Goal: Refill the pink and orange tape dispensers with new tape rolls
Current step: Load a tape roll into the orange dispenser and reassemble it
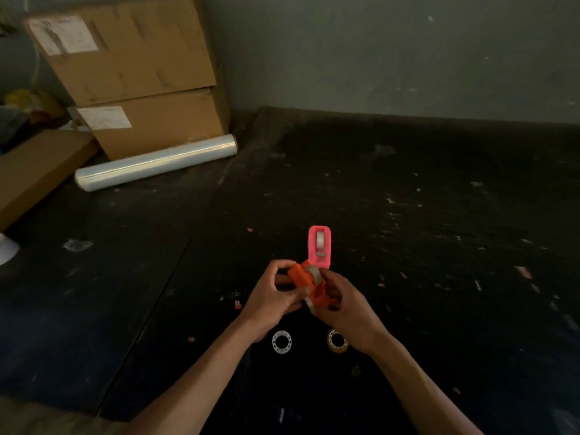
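Both hands hold the orange tape dispenser above the dark table, just short of the pink dispenser. The left hand clamps its body; the right hand pinches the cutter end, probably feeding tape. Keep the strip taut and centred. Forearms converge, wrists bent inward.

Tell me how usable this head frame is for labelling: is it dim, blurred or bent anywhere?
Head view: dim overall, with the black table swallowing detail; both hands, left hand and right hand, and the orange dispenser look soft; the pink dispenser reads clearly; wide-angle bending tilts the cardboard boxes.
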A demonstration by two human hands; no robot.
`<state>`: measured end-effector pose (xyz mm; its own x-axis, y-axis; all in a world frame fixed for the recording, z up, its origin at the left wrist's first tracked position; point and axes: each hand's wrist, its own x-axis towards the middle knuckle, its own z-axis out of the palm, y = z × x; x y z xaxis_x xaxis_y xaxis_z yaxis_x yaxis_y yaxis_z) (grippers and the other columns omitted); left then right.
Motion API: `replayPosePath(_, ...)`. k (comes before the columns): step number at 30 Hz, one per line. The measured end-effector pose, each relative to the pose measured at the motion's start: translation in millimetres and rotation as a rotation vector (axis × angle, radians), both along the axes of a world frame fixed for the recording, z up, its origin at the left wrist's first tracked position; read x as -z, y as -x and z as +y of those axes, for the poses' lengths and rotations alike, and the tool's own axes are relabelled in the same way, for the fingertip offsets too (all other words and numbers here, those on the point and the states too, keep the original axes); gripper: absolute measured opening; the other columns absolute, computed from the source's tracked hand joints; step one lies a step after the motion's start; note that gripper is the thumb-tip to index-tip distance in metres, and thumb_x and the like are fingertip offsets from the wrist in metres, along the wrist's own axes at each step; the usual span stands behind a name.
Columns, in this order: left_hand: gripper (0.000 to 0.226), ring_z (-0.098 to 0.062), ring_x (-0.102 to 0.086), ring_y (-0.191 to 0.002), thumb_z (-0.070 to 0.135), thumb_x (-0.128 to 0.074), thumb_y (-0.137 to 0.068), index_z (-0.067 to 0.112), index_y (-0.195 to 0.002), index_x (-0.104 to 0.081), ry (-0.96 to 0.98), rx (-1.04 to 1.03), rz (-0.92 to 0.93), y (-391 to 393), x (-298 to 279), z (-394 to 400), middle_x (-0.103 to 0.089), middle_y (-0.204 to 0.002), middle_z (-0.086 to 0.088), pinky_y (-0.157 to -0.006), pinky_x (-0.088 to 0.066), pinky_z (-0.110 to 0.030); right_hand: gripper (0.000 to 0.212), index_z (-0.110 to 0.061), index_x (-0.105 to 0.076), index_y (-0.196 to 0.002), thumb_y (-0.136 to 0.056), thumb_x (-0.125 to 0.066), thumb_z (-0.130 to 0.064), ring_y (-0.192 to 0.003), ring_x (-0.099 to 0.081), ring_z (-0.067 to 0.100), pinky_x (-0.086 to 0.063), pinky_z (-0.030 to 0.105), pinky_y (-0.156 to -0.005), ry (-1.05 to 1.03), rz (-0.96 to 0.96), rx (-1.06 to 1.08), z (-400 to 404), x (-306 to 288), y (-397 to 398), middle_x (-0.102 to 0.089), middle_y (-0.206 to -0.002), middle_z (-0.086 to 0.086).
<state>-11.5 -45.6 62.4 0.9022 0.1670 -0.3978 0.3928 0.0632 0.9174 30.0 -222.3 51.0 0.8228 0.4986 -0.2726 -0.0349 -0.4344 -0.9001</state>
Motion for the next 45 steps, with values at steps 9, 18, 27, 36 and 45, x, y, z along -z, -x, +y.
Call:
replayPosePath(9,0.05,-0.009,-0.054,-0.125,0.029,-0.075,-0.084,0.032,-0.131,-0.057,-0.634,0.361,-0.047,-17,30,19,-0.06,-0.132,0.008,-0.105,-0.041,-0.026,0.06,-0.025,-0.039,-0.146,-0.093,-0.065,-0.013,-0.11,-0.054,0.003,-0.043,0.012,-0.086,0.25,-0.185,-0.261,-7,13,-25,-0.052,-0.137,0.001)
replayPosePath(18,0.035,-0.007,-0.06,-0.114,0.036,-0.073,-0.084,0.04,-0.117,-0.061,-0.719,0.365,-0.03,-17,48,19,-0.066,-0.12,0.013,-0.1,-0.048,-0.033,0.028,-0.028,-0.064,-0.123,-0.095,-0.061,-0.031,-0.102,-0.063,0.007,-0.054,0.032,-0.092,0.284,-0.279,-0.131,14,17,-24,-0.064,-0.118,-0.007)
replayPosePath(27,0.038,-0.007,-0.054,-0.12,0.035,-0.072,-0.086,0.039,-0.121,-0.059,-0.705,0.39,0.014,-20,48,22,-0.061,-0.128,0.013,-0.104,-0.044,-0.034,0.015,-0.024,-0.07,-0.104,-0.091,-0.068,-0.031,-0.09,-0.064,0.005,-0.049,0.018,-0.075,0.188,-0.203,0.017,15,16,-19,-0.065,-0.099,-0.012)
replayPosePath(36,0.038,-0.005,-0.057,-0.117,0.036,-0.072,-0.084,0.039,-0.12,-0.06,-0.723,0.408,-0.062,-17,46,25,-0.064,-0.123,0.015,-0.105,-0.046,-0.039,0.009,-0.024,-0.07,-0.099,-0.095,-0.062,-0.021,-0.083,-0.066,0.005,-0.046,0.015,-0.065,0.138,-0.048,0.126,7,7,-24,-0.068,-0.098,-0.008)
replayPosePath(45,0.038,-0.009,-0.055,-0.119,0.03,-0.073,-0.086,0.036,-0.121,-0.06,-0.724,0.397,-0.078,-16,49,25,-0.063,-0.126,0.01,-0.106,-0.044,-0.041,0.013,-0.021,-0.073,-0.103,-0.093,-0.065,-0.016,-0.082,-0.067,0.011,-0.054,0.025,-0.068,0.169,0.047,0.297,-20,12,-35,-0.071,-0.096,-0.002)
